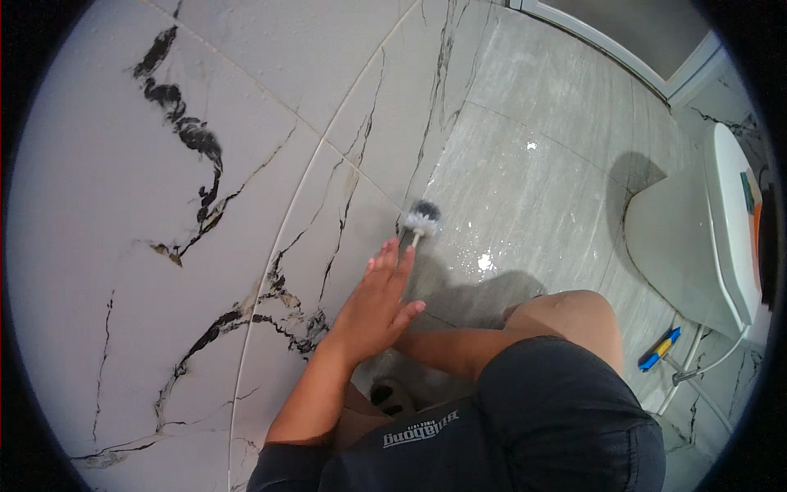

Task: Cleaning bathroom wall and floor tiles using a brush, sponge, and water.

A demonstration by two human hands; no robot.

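A toilet brush (pixel 423 220) with a round head of white bristles rests where the marbled wall meets the grey floor. Its thin white handle runs back beneath my left hand (pixel 373 307). That hand is held over the handle, back upward, fingers stretched out and thumb apart. Whether its fingers touch the handle I cannot tell. My right forearm reaches in from the right and passes behind my left hand, which hides my right hand and the lower part of the handle.
The grey tiled floor (pixel 541 197) has wet, shiny patches and foam. At the right stands a white toilet (pixel 676 238), with a blue and yellow scrub brush (pixel 660 349) near its base. The white marbled wall (pixel 106 205) fills the left. A framed door (pixel 607 41) is at the far right.
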